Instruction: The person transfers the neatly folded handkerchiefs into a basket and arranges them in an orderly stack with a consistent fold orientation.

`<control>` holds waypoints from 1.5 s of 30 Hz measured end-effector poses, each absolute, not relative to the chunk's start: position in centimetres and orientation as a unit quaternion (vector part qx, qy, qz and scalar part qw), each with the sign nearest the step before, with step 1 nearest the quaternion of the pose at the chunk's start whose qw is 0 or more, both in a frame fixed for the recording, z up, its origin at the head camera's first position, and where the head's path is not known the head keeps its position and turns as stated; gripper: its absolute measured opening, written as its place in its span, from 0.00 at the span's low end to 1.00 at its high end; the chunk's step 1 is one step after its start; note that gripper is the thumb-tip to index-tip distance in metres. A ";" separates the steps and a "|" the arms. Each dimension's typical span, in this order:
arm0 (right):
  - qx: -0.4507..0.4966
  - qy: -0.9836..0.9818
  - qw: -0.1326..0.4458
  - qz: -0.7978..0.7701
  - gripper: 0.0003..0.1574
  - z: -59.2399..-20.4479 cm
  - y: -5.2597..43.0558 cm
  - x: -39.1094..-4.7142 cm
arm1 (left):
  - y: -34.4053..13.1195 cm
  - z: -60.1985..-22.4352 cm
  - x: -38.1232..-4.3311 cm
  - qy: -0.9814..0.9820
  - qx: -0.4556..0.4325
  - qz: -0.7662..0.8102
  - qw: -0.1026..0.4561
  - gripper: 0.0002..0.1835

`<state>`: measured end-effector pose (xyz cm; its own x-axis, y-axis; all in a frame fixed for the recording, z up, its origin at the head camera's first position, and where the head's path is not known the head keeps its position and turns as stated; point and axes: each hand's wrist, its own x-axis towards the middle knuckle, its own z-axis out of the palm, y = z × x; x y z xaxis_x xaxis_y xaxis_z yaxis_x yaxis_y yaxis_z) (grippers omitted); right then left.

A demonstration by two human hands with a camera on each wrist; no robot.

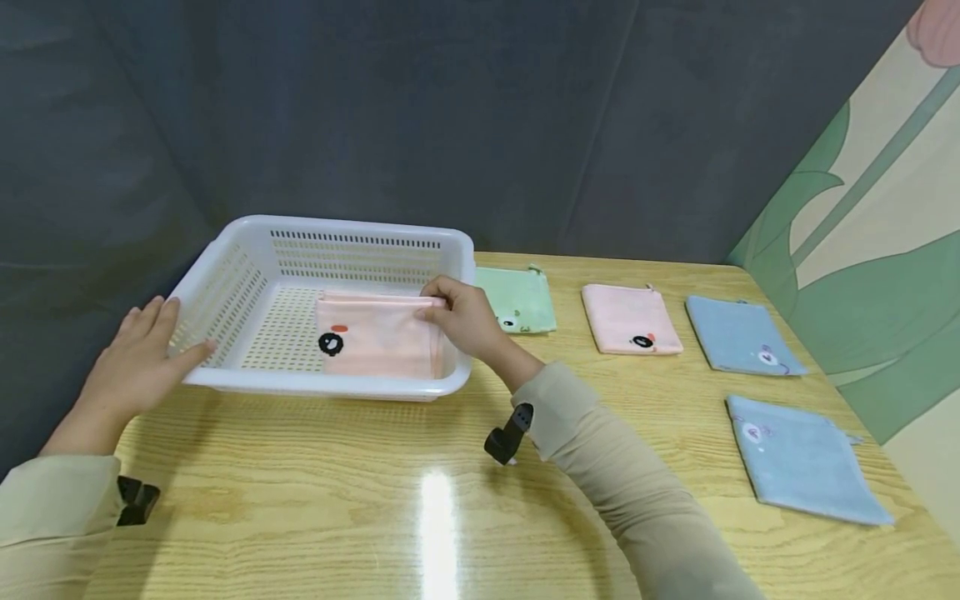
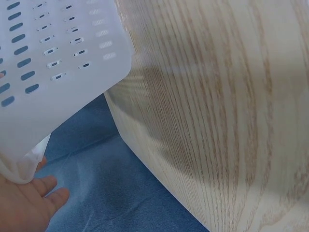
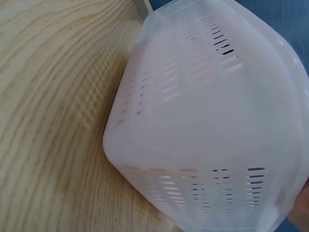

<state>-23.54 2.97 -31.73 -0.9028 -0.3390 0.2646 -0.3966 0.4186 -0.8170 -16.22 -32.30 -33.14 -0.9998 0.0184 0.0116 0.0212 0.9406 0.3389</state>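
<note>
A white plastic basket with slotted walls stands on the table. Inside it, toward the right, lies a folded pink towel with a black round face and a red patch. My right hand reaches over the basket's right rim and pinches the towel's upper right corner between thumb and fingers. At the basket's left front corner, my left hand rests on the rim with fingers extended and thumb over the front edge. The right wrist view shows the basket's outer wall, with pink showing through.
Right of the basket lie a green towel, a pink towel and two blue towels, one farther back and one nearer. A dark curtain hangs behind the wooden table; a patterned wall borders its right side.
</note>
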 end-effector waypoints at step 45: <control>0.354 -0.912 -0.033 0.204 0.08 -31.1 1.4 -28.1 | -32.0 -32.9 -16.0 -0.985 -0.001 -0.170 0.003 0.43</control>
